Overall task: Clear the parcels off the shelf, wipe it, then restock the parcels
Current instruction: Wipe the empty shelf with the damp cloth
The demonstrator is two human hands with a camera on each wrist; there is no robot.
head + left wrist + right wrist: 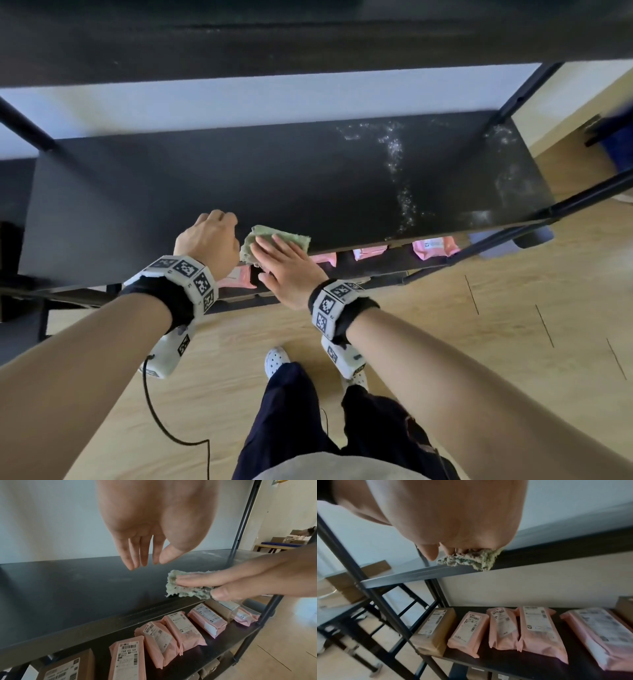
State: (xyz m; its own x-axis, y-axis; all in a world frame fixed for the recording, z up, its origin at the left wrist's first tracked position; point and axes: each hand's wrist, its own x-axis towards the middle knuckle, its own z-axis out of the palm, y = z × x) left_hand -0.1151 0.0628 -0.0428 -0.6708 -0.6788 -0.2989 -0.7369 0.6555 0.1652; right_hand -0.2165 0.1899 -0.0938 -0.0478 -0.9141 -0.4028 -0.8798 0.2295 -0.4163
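The black shelf (205,178) holds no parcels. White dust specks (394,147) streak its right part. A crumpled green cloth (294,235) lies at the front edge, and my right hand (274,250) presses it down with flat, straight fingers (197,580); the thumb lies along the cloth's front side. In the right wrist view the cloth (471,559) bulges over the shelf lip. My left hand (209,236) hovers just left of the cloth, its fingers (144,555) hanging relaxed and holding nothing. Pink parcels (175,632) lie in a row on the shelf below.
A brown box (435,628) lies at the left end of the lower shelf beside the pink parcels (537,627). Black frame posts (524,92) stand at the shelf's corners. Another shelf board (308,37) runs overhead. Wooden floor (479,325) lies behind me.
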